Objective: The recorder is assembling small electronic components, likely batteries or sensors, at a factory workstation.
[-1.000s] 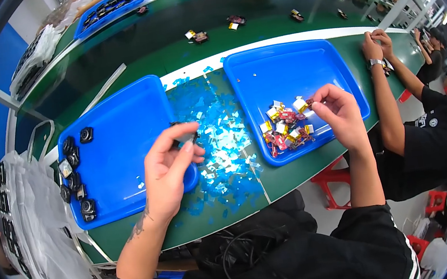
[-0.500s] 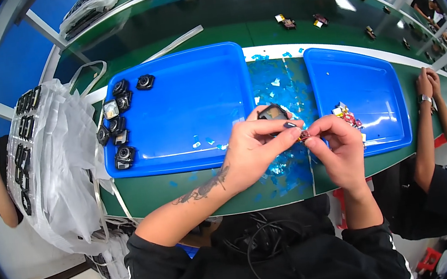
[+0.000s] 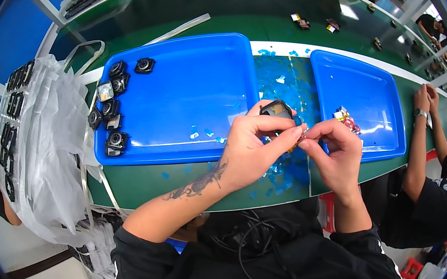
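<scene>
My left hand is closed around a black watch case, which has a squarish opening with light and tan parts inside. Its thumb and forefinger pinch together at the right side of the case. Against those fingertips, my right hand is closed in a pinch on a small reddish part, mostly covered by fingers. Both hands are above the green table, between two blue trays. Several black watch cases lie along the left side of the larger tray. Small red and white parts are piled in the smaller tray.
Bits of blue film are scattered over the table between the trays. A stack of plastic-wrapped black frames stands at the left. Beyond a white rail, small parts lie on a green belt. Co-workers' forearms are at the right.
The view has shifted slightly. My hands stay together at the watch case; the right fingertips have moved a little closer to the left ones, covering more of the small part.
</scene>
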The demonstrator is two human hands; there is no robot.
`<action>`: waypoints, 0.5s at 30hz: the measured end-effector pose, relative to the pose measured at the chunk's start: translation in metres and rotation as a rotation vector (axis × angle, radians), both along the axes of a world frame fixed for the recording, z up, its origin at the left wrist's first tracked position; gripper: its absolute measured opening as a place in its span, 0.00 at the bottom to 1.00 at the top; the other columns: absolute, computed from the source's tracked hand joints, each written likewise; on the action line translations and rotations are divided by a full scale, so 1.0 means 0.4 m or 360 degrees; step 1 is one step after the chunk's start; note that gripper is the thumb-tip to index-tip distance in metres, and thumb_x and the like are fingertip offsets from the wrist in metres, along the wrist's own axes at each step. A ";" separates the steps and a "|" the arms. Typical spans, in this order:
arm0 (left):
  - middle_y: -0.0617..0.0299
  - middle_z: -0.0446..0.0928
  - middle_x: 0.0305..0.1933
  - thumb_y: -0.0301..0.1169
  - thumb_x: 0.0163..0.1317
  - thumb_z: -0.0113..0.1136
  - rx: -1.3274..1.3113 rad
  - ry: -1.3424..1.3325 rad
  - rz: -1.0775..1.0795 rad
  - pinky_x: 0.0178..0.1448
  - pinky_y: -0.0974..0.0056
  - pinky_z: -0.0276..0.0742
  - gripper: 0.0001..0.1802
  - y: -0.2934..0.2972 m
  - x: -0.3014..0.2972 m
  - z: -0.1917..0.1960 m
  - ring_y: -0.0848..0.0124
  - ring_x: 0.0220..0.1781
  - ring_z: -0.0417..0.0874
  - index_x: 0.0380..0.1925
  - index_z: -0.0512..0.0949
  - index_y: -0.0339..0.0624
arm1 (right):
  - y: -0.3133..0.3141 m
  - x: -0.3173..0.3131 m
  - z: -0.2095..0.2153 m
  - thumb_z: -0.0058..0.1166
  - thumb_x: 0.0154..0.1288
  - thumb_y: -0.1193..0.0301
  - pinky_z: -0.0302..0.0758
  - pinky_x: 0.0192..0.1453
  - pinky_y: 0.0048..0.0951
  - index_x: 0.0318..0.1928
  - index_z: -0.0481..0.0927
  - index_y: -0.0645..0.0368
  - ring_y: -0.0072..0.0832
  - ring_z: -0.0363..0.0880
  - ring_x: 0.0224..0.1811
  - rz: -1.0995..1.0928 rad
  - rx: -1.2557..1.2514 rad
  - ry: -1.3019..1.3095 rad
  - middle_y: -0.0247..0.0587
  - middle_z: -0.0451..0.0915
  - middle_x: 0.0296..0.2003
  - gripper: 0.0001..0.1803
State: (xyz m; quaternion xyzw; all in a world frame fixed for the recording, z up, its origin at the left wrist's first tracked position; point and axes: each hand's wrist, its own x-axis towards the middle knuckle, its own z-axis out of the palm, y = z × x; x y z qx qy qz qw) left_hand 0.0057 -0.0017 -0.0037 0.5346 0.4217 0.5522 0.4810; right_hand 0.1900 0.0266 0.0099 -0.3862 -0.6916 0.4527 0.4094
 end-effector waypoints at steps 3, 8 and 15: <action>0.61 0.81 0.26 0.29 0.59 0.65 -0.0099 -0.0098 0.0018 0.59 0.65 0.67 0.07 -0.003 0.010 -0.005 0.73 0.38 0.78 0.32 0.85 0.35 | 0.003 0.007 0.016 0.67 0.54 0.80 0.74 0.39 0.22 0.35 0.79 0.65 0.20 0.79 0.33 0.0117 0.0026 -0.0115 0.37 0.82 0.32 0.09; 0.57 0.80 0.40 0.24 0.55 0.66 0.0009 0.0199 0.0187 0.50 0.64 0.72 0.05 -0.017 0.017 0.004 0.70 0.47 0.77 0.32 0.84 0.36 | 0.025 -0.004 0.042 0.58 0.62 0.80 0.75 0.43 0.23 0.37 0.79 0.65 0.20 0.78 0.36 -0.0015 -0.0045 0.0032 0.35 0.79 0.31 0.03; 0.56 0.78 0.44 0.23 0.54 0.67 0.0073 0.0340 0.0154 0.46 0.68 0.73 0.05 -0.009 0.014 -0.001 0.71 0.44 0.77 0.32 0.85 0.37 | 0.084 -0.011 0.071 0.63 0.56 0.80 0.75 0.41 0.25 0.34 0.81 0.63 0.25 0.80 0.34 0.0344 0.0247 -0.0279 0.38 0.81 0.30 0.05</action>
